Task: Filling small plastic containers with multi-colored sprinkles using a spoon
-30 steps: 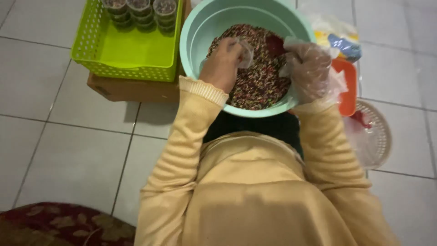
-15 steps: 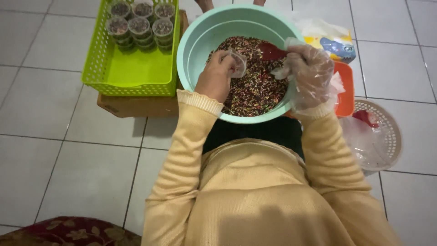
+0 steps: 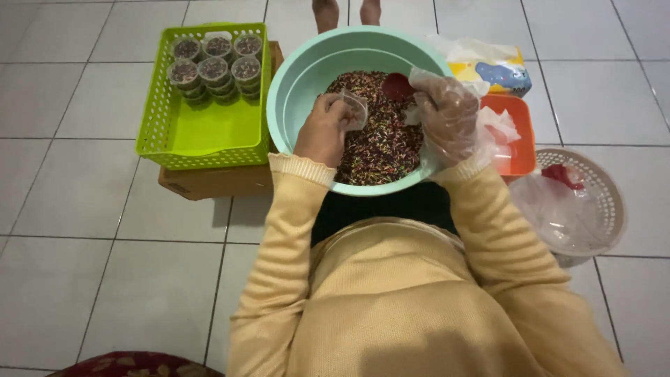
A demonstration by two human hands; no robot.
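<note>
- Head view looks straight down on a white tiled floor [image 3: 84,279], with a person in a pale yellow sweater seated on it and everything else spread out on the far side of their lap.
- A teal basin [image 3: 300,91] sits directly in front of the person, its near rim over the lap, and holds a dark heap of multicoloured sprinkles [image 3: 380,143] banked toward its right half.
- Left of the basin, a lime green basket [image 3: 209,132] rests on a brown cardboard box [image 3: 209,183]; its far end holds stacked small cups already filled with sprinkles [image 3: 213,66].
- Right of the basin lie an orange tray [image 3: 520,126], a tissue pack [image 3: 488,70] farther off, and a round white basket [image 3: 607,202] lined with clear plastic.
- The left hand [image 3: 322,131] is bare and closed around a small clear cup [image 3: 354,108], holding it tilted over the sprinkles at the middle of the basin.
- The right hand [image 3: 447,115] wears a clear plastic glove and is curled around the handle of a red scoop [image 3: 398,86]; the bowl of the scoop lies on the far side of the heap.
- The cup's mouth faces right toward the scoop, which lies just beside it, to the right and slightly farther; the right hand is the nearer of the two to the scoop.
</note>
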